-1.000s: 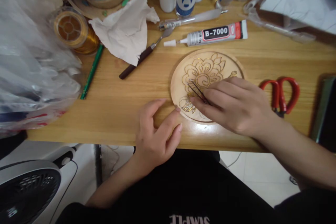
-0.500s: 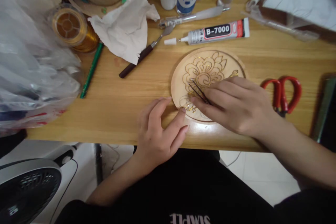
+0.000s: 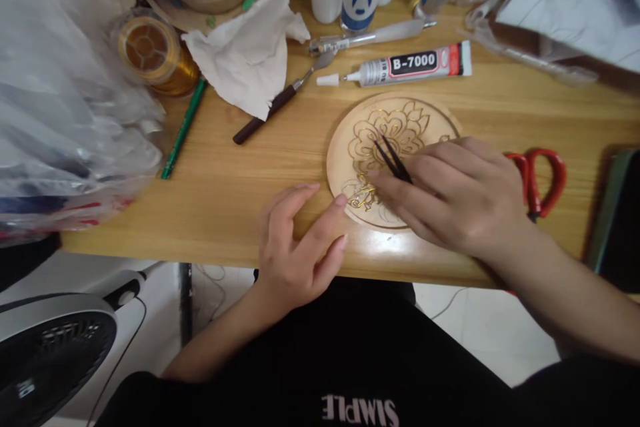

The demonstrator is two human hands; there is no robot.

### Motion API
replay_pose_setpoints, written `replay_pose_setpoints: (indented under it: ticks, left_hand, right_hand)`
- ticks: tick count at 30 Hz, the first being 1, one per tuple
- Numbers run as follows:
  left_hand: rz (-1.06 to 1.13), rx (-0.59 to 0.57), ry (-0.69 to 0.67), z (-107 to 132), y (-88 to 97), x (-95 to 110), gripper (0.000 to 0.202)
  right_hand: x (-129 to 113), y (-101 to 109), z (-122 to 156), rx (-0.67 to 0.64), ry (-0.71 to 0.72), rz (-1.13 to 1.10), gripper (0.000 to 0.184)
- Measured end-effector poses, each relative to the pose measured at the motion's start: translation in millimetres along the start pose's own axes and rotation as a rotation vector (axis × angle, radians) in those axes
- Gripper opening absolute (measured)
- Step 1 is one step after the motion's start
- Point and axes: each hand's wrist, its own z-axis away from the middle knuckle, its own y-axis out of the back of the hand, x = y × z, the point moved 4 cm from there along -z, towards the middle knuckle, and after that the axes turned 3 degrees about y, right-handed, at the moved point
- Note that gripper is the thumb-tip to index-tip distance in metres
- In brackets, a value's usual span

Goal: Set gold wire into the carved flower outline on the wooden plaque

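Observation:
A round wooden disc (image 3: 350,140) with a gold wire flower pattern lies on the wooden table (image 3: 225,180). My right hand (image 3: 450,197) rests on the disc's right half and pinches thin black tweezers (image 3: 393,157), whose tips point up-left over the flower. My left hand (image 3: 295,247) lies on the table edge with fingers spread; its fingertips touch the disc's lower left rim and it holds nothing.
Behind the disc lie a B-7000 glue tube (image 3: 405,67), a pen, a small spatula (image 3: 280,103), crumpled tissue (image 3: 247,53), a gold wire spool (image 3: 155,53) and a green pencil (image 3: 183,130). Red scissors (image 3: 543,180) lie at the right, plastic bags (image 3: 60,93) at the left, a fan (image 3: 50,353) below.
The tweezers have swung upward, their tips now higher on the flower. My left hand has shifted slightly along the disc's rim.

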Motion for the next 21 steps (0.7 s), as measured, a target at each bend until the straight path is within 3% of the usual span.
replay_pose_setpoints:
  ticks: [5,11,18,21]
  left_hand:
    - [-0.01,-0.009,0.005,1,-3.0,2,0.031]
    - [-0.02,-0.043,-0.024,4,-8.1,4,0.03]
    - [-0.033,-0.025,-0.01,5,-10.1,5,0.029]
    - [-0.03,-0.026,-0.01,5,-10.4,5,0.029]
  right_hand:
    - [4,4,2,0.063,-0.143,-0.09,0.018]
    - [8,8,4,0.184,-0.397,-0.441,0.013]
    - [9,9,6,0.289,-0.343,-0.59,0.033]
    - [8,9,7,0.302,-0.345,-0.605,0.032]
